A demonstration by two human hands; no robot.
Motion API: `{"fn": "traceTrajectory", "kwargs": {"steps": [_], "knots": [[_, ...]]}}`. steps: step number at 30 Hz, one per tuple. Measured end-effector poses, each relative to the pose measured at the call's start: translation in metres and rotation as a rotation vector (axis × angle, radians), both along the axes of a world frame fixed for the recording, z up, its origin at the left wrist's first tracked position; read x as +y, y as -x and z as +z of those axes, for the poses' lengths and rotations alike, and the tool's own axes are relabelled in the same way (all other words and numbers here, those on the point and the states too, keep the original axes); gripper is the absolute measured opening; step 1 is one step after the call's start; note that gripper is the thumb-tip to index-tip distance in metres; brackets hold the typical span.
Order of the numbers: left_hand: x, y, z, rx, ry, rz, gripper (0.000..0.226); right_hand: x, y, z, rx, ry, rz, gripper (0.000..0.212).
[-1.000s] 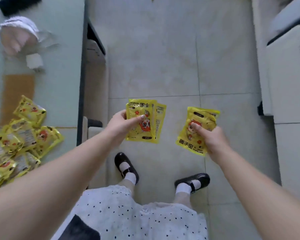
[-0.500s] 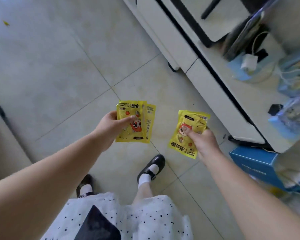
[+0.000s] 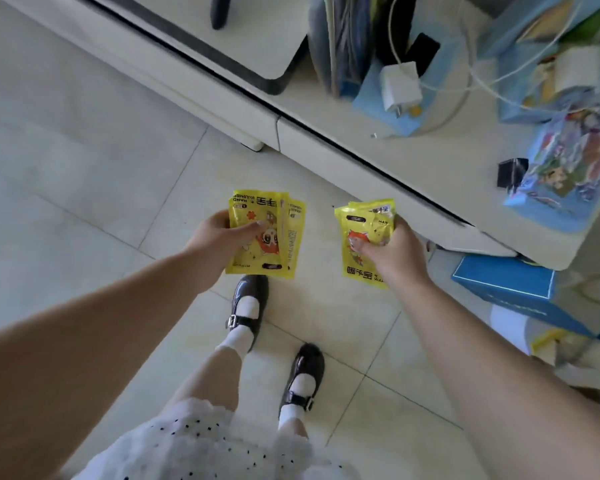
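Observation:
My left hand (image 3: 219, 233) grips a small fan of yellow hand-warmer packets (image 3: 274, 247), thumb across the front one, fingers behind. My right hand (image 3: 388, 251) holds another small bunch of the same yellow packets (image 3: 359, 223), pinched between thumb and fingers. Both bunches hang over the tiled floor in front of me, a hand's width apart. How many packets each bunch holds is hidden by overlap.
A low white cabinet (image 3: 326, 147) runs diagonally from top left to right. On its top lie a white charger (image 3: 400, 86) with cable, blue printed bags (image 3: 575, 157) and a dark bag. A blue box (image 3: 510, 285) stands on the floor at right. My feet stand on the tiles.
The view has turned from the glass table with its pile of packets to the white cabinet, which now lies close ahead. Both hands keep the same hold on their packets.

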State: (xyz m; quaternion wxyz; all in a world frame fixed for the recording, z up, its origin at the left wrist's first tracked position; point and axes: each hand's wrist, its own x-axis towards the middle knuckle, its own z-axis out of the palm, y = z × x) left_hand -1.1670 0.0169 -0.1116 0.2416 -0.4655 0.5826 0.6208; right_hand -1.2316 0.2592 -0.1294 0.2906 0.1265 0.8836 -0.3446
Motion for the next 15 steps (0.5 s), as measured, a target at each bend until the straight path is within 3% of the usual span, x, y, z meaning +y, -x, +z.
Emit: {"fn": "traceTrajectory", "kwargs": {"steps": [4,8,11,15], "knots": [[-0.004,0.05,-0.04,-0.003,0.0,-0.042,0.027,-0.005,0.029,-0.049,0.046,-0.005,-0.039,0.073],[-0.004,0.078,-0.075,0.016,0.029,-0.091,0.019,-0.009,0.046,-0.086,0.13,-0.019,-0.009,0.061],[0.002,0.092,-0.091,0.052,0.007,-0.119,0.018,-0.005,0.054,-0.104,0.152,-0.028,0.011,0.074],[0.006,0.11,-0.106,0.129,-0.065,-0.102,0.02,0.004,0.062,-0.121,0.22,-0.001,-0.025,0.052]]}}
